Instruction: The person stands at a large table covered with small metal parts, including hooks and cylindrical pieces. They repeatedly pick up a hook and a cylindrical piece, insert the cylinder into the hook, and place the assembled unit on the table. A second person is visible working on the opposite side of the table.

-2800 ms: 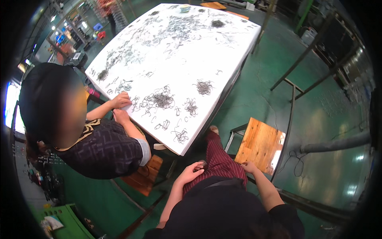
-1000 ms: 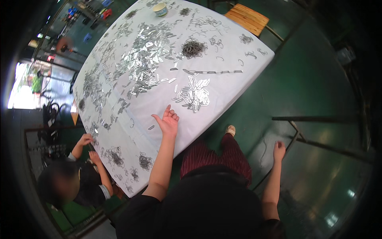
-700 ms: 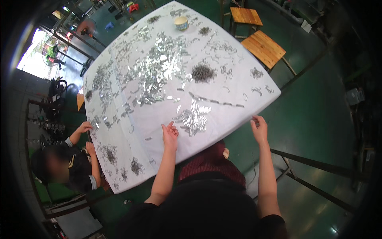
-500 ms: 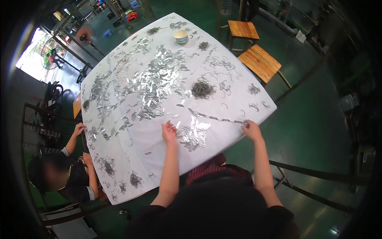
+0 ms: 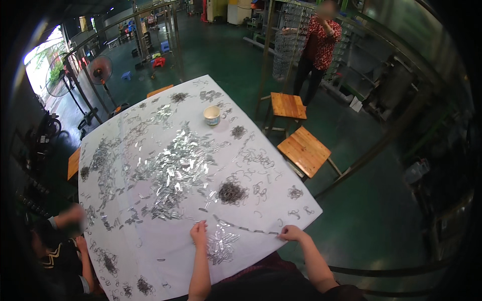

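My right hand (image 5: 290, 233) is closed in a pinch on the near end of a chain (image 5: 244, 229) of flat metal strips linked together. The chain lies across the white-covered table (image 5: 175, 251), running away to the left. My left hand (image 5: 199, 232) is held with its fingers drawn together, just left of a small heap of shiny metal strips (image 5: 222, 247). Whatever it may hold is too small to see. Beyond the chain sits a dark pile of wire hooks or rings (image 5: 232, 192). A large spread of silvery strips (image 5: 183, 163) covers the middle of the table.
A paper tub (image 5: 212, 115) stands toward the far end. Two wooden stools (image 5: 304, 151) are beyond the right edge. At the left edge a co-worker's arm (image 5: 68, 218) reaches to the table. Another person in a red patterned top (image 5: 322, 42) stands by hanging racks.
My view has tilted up, so the table sits lower and a standing person shows at the back. The left hand's fingers have drawn together; the right still pinches the chain's end.
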`<state>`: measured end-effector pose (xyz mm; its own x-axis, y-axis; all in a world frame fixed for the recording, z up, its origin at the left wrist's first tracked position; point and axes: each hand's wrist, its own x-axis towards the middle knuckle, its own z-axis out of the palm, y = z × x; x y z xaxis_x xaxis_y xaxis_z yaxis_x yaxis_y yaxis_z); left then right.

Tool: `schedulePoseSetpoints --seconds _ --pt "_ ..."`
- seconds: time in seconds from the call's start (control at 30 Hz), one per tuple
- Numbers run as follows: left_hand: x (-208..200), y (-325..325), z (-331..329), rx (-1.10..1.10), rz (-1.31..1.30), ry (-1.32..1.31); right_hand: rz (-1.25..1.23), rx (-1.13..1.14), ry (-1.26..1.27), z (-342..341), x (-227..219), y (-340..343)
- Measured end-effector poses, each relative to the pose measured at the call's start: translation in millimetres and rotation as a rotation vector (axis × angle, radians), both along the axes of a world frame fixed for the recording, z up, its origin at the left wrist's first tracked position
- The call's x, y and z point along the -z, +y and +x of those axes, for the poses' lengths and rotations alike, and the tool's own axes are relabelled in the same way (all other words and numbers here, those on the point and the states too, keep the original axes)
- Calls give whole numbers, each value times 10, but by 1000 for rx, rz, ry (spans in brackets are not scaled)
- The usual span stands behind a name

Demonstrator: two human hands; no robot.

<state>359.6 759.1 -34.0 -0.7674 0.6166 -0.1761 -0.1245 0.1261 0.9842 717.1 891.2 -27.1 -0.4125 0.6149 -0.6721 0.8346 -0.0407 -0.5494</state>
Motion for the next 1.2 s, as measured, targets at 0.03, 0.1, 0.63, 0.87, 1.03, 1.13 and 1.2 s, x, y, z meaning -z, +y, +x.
schedulePoseSetpoints --seconds 0.03,0.1,0.63,0.87,1.03,1.13,1.2 --pt "-39 -15 -12 -11 9 -17 -36 -3 8 16 -21 6" --pt "-149 13 20 -53 47 3 -107 -17 31 30 -80 29" --pt "65 61 315 -261 -542 593 264 -272 81 -314 -348 312" --pt "-207 142 466 -227 -594 640 245 -484 243 -405 -595 342" --pt "-222 311 471 -119 -640 633 349 -560 206 -521 -582 267" --pt "-201 512 476 -97 -697 687 388 -599 125 -555 -599 208" --pt "-238 565 436 -58 -809 656 414 -602 91 -539 -579 179"
